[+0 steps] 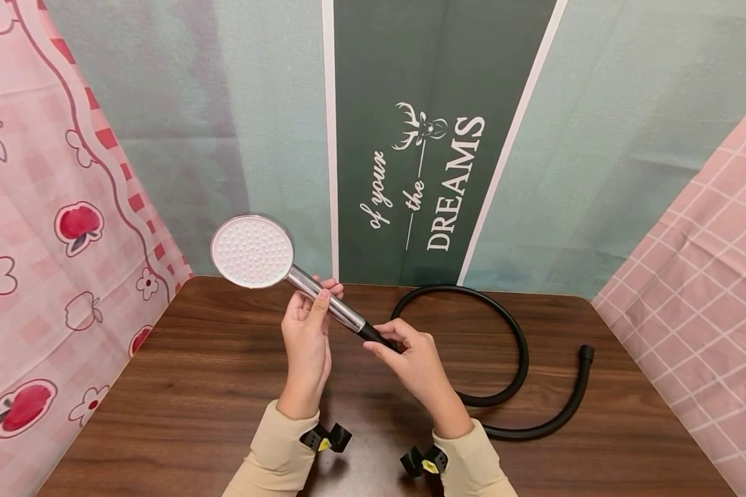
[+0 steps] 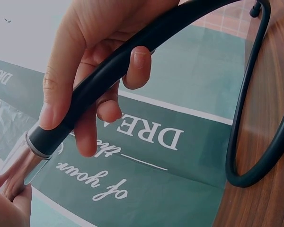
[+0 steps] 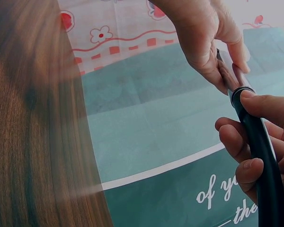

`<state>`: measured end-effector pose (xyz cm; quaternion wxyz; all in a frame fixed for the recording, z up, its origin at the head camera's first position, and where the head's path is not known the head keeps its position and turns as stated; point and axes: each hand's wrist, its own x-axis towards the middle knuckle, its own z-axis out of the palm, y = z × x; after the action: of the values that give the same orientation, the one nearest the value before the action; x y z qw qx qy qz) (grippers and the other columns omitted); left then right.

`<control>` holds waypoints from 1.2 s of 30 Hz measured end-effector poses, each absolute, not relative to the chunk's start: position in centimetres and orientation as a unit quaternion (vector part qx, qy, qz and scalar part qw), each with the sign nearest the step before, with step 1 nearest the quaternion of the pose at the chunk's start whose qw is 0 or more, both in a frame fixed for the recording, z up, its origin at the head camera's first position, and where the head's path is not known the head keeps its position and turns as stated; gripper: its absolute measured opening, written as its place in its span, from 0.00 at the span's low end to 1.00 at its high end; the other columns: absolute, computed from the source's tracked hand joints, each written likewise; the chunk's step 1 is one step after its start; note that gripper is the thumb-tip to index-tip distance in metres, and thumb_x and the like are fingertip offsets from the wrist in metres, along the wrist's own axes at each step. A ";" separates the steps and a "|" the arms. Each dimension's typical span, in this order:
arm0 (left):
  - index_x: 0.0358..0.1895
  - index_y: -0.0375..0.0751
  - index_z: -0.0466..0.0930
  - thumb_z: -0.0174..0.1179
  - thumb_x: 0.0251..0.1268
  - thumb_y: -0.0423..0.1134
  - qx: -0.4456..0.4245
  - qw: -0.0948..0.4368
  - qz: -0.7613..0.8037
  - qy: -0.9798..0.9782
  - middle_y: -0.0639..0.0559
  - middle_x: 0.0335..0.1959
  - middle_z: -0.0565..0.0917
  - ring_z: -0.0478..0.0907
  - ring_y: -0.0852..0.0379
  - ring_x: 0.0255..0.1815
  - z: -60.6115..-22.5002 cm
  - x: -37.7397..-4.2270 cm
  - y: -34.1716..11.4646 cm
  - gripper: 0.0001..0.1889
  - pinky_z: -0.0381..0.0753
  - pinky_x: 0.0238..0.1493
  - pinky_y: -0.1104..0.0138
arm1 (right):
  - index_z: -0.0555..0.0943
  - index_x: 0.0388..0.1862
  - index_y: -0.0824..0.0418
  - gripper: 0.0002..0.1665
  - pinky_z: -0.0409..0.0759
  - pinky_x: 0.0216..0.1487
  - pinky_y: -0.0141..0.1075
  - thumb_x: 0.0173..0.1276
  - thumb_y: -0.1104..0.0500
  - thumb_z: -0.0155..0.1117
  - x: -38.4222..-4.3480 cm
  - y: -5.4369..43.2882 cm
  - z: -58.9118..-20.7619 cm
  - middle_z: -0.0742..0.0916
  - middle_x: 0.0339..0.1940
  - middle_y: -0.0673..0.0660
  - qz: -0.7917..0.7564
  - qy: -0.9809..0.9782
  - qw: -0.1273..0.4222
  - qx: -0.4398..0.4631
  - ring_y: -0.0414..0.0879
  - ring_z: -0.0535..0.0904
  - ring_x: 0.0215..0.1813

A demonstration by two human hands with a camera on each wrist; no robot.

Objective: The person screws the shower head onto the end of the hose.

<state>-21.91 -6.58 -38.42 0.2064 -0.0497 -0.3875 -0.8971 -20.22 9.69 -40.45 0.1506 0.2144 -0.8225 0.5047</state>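
A shower head (image 1: 251, 252) with a round white nozzle face and a chrome handle (image 1: 346, 314) is held up over the table, tilted with its face at the upper left. My left hand (image 1: 307, 338) grips the chrome handle, thumb lying along it. With fingers and thumb, my right hand (image 1: 419, 359) pinches the black hose end (image 1: 373, 335) at the handle's base. In the left wrist view the black hose (image 2: 104, 71) runs through the right hand's fingers and meets the chrome at a ring. The right wrist view shows the same joint (image 3: 241, 92) between both hands.
The rest of the hose (image 1: 523, 345) loops over the brown wooden table (image 1: 236, 386) at the right, its free end fitting (image 1: 587, 353) pointing away. A green cloth with white lettering (image 1: 454, 183) hangs behind. Pink patterned cloths (image 1: 81, 228) stand at both sides.
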 end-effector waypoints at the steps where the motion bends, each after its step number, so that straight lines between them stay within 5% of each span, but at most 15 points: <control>1: 0.54 0.33 0.71 0.56 0.71 0.27 -0.050 0.207 -0.897 -0.387 0.47 0.42 0.87 0.87 0.60 0.43 -38.4 -21.9 -6.6 0.11 0.85 0.56 0.66 | 0.84 0.42 0.58 0.12 0.79 0.27 0.28 0.61 0.57 0.75 -20.2 9.7 -40.5 0.92 0.36 0.57 0.505 -0.823 0.150 0.214 0.33 0.79 0.28; 30: 0.54 0.33 0.71 0.56 0.71 0.27 -0.048 0.206 -0.898 -0.386 0.50 0.41 0.87 0.87 0.59 0.43 -38.3 -21.8 -6.6 0.12 0.86 0.55 0.66 | 0.86 0.43 0.59 0.11 0.80 0.27 0.29 0.63 0.57 0.72 -20.0 9.7 -40.3 0.92 0.37 0.57 0.516 -0.817 0.140 0.218 0.35 0.81 0.29; 36: 0.54 0.33 0.71 0.55 0.71 0.27 -0.048 0.206 -0.897 -0.388 0.51 0.41 0.87 0.87 0.60 0.44 -38.3 -21.8 -6.6 0.12 0.86 0.56 0.66 | 0.86 0.42 0.58 0.10 0.81 0.27 0.29 0.64 0.57 0.72 -20.1 9.8 -40.5 0.92 0.34 0.56 0.517 -0.818 0.134 0.214 0.41 0.84 0.28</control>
<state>-21.79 -6.57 -38.32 0.2056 -0.0484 -0.3879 -0.8972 -20.09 9.79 -40.47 0.1339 0.2142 -0.8181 0.5166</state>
